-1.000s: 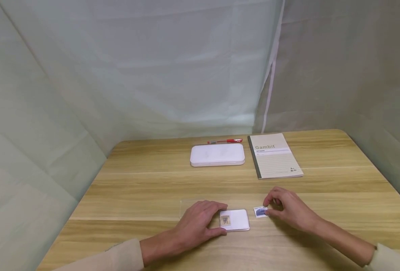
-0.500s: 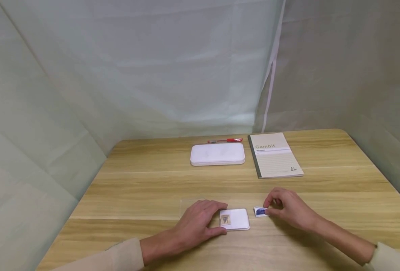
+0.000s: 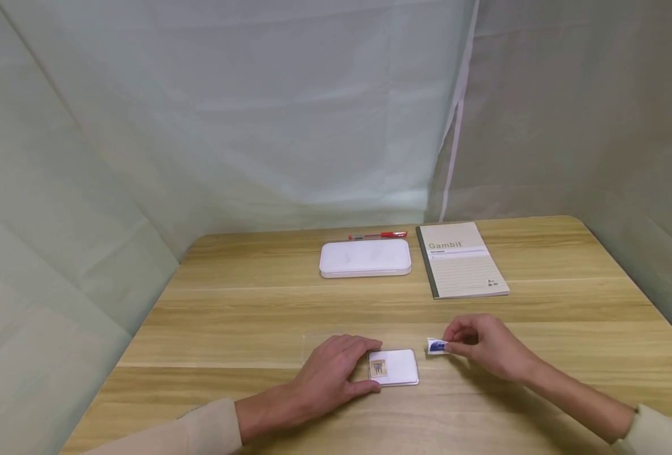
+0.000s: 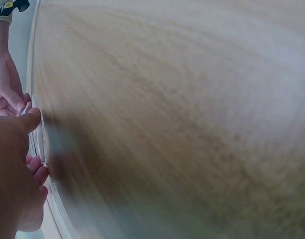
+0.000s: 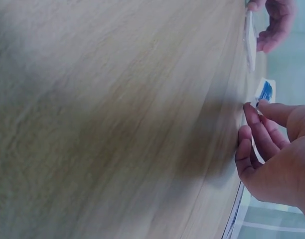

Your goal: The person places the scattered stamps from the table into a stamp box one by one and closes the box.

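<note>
**A:** ok what's going on by the fingers, nearest stuff first?

**B:** left hand (image 3: 336, 370) has thumb and fingers on opposite edges of a thin white case (image 3: 402, 368), holding it at its left end. A little brown picture (image 3: 378, 368) sits on the case, just right of those fingers. Right hand (image 3: 486, 344) pinches the blue slip (image 3: 435, 346) by its right edge; most of it pokes out left of the fingertips, tilted. Can't tell if it's fully off the surface (image 3: 245, 316).

**A:** so which step is this?

**B:** my read: picking up the slip while the case gets steadied. Next move probably calls for keeping that light pinch and not creasing it.

**A:** any room?

**B:** small gap between slip and case, so watch the case's right edge. Past the fingers there's a decent strip of bare wood, then a white box (image 3: 366, 258) beyond the left fingers and a notebook (image 3: 463, 260) beyond the right ones. Red pen (image 3: 394, 234) is farthest, behind the box.
</note>
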Available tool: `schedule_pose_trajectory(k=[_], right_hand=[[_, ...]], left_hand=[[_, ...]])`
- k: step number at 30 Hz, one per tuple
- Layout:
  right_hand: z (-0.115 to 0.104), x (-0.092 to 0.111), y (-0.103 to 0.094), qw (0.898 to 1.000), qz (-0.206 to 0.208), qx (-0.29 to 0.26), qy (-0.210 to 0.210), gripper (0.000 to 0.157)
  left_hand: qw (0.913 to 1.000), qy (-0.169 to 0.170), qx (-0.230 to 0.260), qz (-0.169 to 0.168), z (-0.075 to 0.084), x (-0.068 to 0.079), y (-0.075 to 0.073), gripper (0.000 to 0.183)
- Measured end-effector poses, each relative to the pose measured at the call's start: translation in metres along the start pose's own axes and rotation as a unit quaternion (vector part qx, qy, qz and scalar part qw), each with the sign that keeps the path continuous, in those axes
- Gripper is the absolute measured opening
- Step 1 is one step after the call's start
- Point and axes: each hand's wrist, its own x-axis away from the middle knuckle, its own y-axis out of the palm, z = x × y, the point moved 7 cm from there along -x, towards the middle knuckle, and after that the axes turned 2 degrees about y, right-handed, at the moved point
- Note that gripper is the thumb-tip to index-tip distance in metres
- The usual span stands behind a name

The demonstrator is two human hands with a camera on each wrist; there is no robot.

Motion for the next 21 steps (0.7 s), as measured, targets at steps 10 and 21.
schedule_pose_trajectory(k=[10, 21], right_hand=[[-0.0014, -0.0005, 0.0014, 0.999, -0.017, -0.046, -0.003, 0.016], [-0.0037, 0.0015, 0.0049, 0.998, -0.025, -0.052, -0.002, 0.010]], left_hand=[[1.0000, -0.002, -0.004, -0.004, 0.0000, -0.0003, 0.0005, 0.060], [0.9999, -0.008, -0.003, -0.013, 0.0004, -0.0007, 0.0004, 0.059]])
